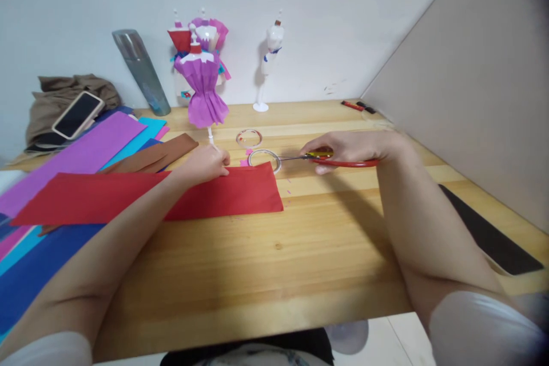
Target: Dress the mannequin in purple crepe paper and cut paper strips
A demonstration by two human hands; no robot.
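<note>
A long folded strip of red crepe paper [223, 194] lies across the table, its right end free. My left hand [206, 163] is closed at its upper edge, fingers curled and pinching the paper. To the right, my right hand [351, 147] grips red-handled scissors [343, 163], whose blades point left over a clear tape roll [266, 152]. The blades are a little apart from the paper's right end. Behind my left hand stands a small white mannequin in a purple paper dress [203, 86]; my hand hides the foot of its stand.
Brown paper [158, 151] and purple paper [86, 151] are stacked with blue sheets at left. A phone [78, 114] rests on cloth near a leaning bottle [143, 71]. Another mannequin [272, 54] stands by the wall. A second tape roll [249, 138] and a black slab [489, 231] lie about.
</note>
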